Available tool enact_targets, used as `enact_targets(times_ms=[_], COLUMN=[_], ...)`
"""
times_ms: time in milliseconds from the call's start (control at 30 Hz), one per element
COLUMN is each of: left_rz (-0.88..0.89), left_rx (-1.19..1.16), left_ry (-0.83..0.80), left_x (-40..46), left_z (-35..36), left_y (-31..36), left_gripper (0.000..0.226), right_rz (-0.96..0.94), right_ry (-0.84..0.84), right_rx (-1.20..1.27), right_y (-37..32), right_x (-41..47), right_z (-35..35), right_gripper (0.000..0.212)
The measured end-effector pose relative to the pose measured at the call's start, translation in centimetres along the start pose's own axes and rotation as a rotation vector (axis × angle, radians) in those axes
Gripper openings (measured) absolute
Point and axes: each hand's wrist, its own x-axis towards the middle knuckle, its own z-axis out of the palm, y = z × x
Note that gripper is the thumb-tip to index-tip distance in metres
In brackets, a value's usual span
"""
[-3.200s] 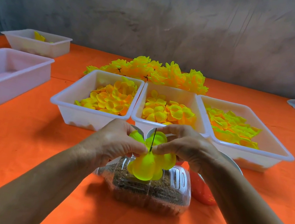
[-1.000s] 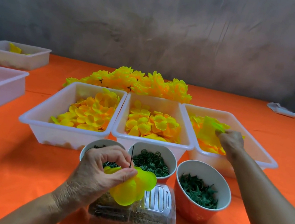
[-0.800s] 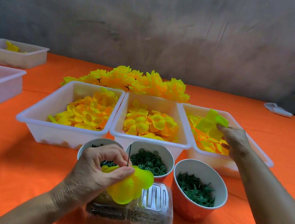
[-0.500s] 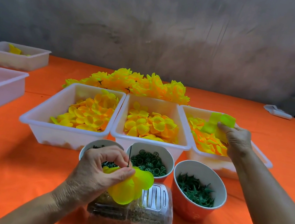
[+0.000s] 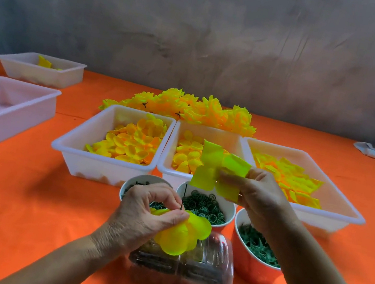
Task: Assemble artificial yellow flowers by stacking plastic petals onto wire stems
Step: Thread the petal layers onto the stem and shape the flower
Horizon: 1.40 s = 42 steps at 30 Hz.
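Head view: the left hand (image 5: 145, 211) pinches a wire stem (image 5: 183, 197) between thumb and fingertips, just above the stacked petals (image 5: 180, 235) already threaded on it; the stem's bare tip stands close to upright, pointing up and slightly away from the person. The half-built flower hangs over a clear plastic box (image 5: 184, 272) near the front edge of the bench (image 5: 22, 201). The right hand (image 5: 261, 196) pinches a flat yellow-green petal piece (image 5: 220, 169) at its lower right side, held above and to the right of the stem tip, apart from it, in front of the middle tray (image 5: 167, 153). The piece faces the person, so its centre is not yet square over the wire. Judgement: the coming move turns on lowering the piece leftward and down, its centre hole meeting the upright tip. Whether a hole is present cannot be told. The right hand does the travelling; the left only steadies.
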Motion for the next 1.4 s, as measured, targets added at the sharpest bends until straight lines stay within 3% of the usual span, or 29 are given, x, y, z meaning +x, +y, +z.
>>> enact_targets(times_ms=[100,200,367,667,1100,1233,1400], left_rz=[0.050,0.020,-0.012,-0.046,-0.072,-0.070,-0.059], left_rx=[0.032,0.049,0.044,0.029,0.050,0.044,0.024], left_ry=[0.031,0.033,0.055,0.077,0.068,0.077,0.056], left_x=[-0.3,-0.5,-0.5,-0.5,-0.6,-0.5,-0.6], left_z=[-0.3,-0.4,-0.3,-0.3,-0.3,-0.2,-0.2], left_y=[0.9,1.2,1.2,1.4,1.3,1.2,1.2], left_gripper=[0.017,0.020,0.016,0.012,0.011,0.012,0.029], right_rz=[-0.024,-0.045,-0.076,-0.041,-0.261,-0.492,-1.012], right_ry=[-0.083,-0.154,-0.237,-0.279,-0.201,-0.137,-0.037], right_rx=[-0.064,-0.098,-0.057,0.043,-0.118,-0.339,-0.880], right_y=[0.4,0.3,0.3,0.1,-0.4,-0.2,0.3], right_x=[-1.2,-2.2,-3.0,-3.5,-4.2,-4.4,-4.1], right_z=[2.1,3.3,3.7,3.6,4.1,3.9,3.5], right_gripper=[0.009,0.024,0.015,0.021,0.012,0.008,0.023])
